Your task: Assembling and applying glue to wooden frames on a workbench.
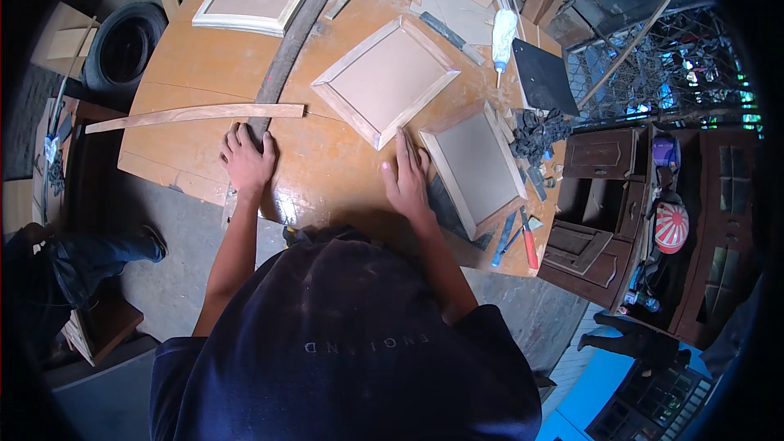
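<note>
Left hand [247,165]: laid with fingers spread on the glossy orange-brown desk [327,175], at the near end of a long, dark, rough-looking bar [292,49].
Wooden strip [200,115]: slim and smooth, laid across the bar just beyond the fingertips.
Right hand [407,180]: index finger stretched to the near corner of the framed panel [385,77], other fingers loosely bent.
Panel position: laid flat ahead of the right hand, matte tan, rectangular, edged in pale mitred wood.
Second panel [476,165]: similarly framed, placed right of that hand.
</note>
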Demonstrator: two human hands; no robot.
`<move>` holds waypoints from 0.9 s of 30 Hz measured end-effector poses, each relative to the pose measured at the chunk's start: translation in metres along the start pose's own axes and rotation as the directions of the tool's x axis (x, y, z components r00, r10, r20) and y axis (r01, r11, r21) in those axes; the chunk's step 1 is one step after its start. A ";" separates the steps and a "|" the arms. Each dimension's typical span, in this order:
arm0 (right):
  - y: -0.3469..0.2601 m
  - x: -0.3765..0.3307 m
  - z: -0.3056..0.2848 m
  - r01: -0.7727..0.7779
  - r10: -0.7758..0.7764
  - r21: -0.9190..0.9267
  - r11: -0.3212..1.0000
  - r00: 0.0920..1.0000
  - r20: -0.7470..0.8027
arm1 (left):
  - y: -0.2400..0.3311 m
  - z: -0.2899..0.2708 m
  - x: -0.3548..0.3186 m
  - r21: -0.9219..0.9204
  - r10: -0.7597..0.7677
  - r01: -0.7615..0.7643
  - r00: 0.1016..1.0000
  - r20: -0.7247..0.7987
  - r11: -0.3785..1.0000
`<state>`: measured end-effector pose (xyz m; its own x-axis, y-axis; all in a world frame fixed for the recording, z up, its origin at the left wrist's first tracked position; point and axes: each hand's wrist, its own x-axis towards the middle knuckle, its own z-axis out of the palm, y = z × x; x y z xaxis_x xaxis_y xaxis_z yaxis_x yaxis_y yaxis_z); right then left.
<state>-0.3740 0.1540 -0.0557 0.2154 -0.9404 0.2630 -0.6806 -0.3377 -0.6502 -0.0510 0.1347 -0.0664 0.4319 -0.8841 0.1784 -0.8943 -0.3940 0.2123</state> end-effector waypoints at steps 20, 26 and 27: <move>-0.007 0.010 0.007 0.219 -0.204 -0.049 0.974 0.955 0.213 | -0.008 0.002 -0.002 -0.058 0.032 -0.032 0.999 -0.003 0.998; -0.004 0.011 0.015 0.304 -0.243 -0.173 0.937 0.922 0.301 | -0.004 0.003 -0.003 -0.037 0.026 -0.026 1.000 -0.003 0.999; -0.005 0.004 0.018 0.306 -0.253 -0.152 0.940 0.922 0.294 | -0.003 0.003 -0.003 -0.018 0.030 -0.030 1.000 -0.009 0.999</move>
<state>-0.3572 0.1511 -0.0641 0.5763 -0.7929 0.1977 -0.6799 -0.5995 -0.4223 -0.0500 0.1375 -0.0699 0.4057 -0.8933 0.1933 -0.9047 -0.3623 0.2243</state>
